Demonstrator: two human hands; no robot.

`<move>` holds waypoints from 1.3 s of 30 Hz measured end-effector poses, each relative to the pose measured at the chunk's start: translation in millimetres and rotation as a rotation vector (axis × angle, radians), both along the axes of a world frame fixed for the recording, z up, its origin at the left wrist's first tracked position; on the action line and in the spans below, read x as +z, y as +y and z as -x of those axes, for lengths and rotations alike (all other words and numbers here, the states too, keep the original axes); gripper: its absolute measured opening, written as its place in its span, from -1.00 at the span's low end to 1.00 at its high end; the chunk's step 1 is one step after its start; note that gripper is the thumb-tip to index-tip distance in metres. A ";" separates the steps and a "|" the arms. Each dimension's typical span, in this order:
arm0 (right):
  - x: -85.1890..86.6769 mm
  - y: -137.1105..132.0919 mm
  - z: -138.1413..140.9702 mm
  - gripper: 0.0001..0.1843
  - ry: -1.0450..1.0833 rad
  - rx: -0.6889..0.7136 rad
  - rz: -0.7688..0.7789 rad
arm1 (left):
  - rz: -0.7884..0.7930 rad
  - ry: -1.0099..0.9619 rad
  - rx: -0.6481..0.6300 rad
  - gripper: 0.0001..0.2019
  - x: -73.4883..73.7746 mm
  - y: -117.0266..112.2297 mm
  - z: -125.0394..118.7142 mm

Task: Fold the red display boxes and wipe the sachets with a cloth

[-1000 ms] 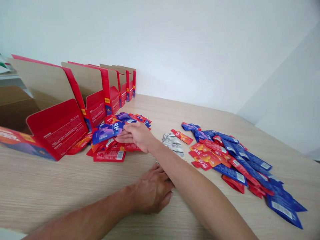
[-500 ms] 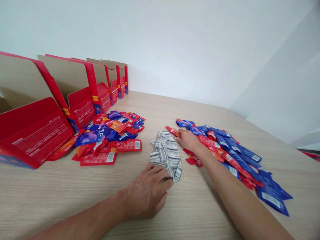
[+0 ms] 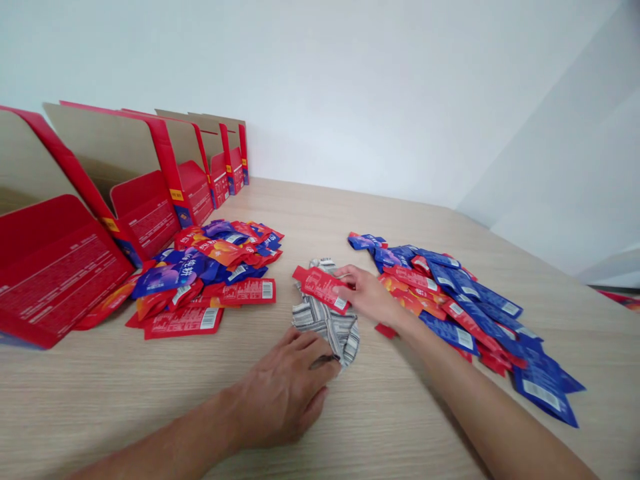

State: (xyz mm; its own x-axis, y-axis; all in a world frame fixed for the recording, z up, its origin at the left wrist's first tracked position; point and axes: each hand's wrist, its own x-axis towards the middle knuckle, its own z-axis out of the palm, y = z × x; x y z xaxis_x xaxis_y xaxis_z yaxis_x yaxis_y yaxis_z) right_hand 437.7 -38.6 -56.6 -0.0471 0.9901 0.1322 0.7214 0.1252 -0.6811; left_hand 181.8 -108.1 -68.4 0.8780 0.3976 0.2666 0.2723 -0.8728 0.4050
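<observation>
A grey, black and white striped cloth [image 3: 323, 323] lies bunched on the table in front of me. The fingers of my left hand [image 3: 285, 390] are curled on its near edge, pinching the fabric. My right hand [image 3: 367, 297] holds a red packet [image 3: 320, 287] by its right end, thumb on top. This packet is over the far part of the cloth, back side up with a barcode, and hides some of the stripes. To the right of that hand spreads a pile of red and blue packets [image 3: 450, 280].
Another heap of red, orange and blue packets [image 3: 215, 260] sits to the left on the wood-grain table [image 3: 310, 207]. Several open red cardboard boxes [image 3: 145, 213] stand in a row along the left side. A white wall [image 3: 345, 100] rises behind the table.
My right hand has drawn the red packet left and nearer from the right pile onto the cloth. The left hand stays on the cloth's near edge. The view has shifted slightly.
</observation>
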 end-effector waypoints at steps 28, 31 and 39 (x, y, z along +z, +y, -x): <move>2.6 -2.6 8.6 -0.76 -0.735 0.067 -0.135 | 0.022 0.025 0.011 -0.70 -2.2 -2.6 1.4; 7.5 -4.1 4.8 -0.70 -0.760 -0.002 -0.182 | 0.027 0.023 0.018 -0.69 -3.1 -2.4 1.6; 13.8 -7.2 5.3 -0.89 -0.066 -0.046 -0.083 | 0.016 0.010 0.011 -0.70 -1.5 -1.2 1.4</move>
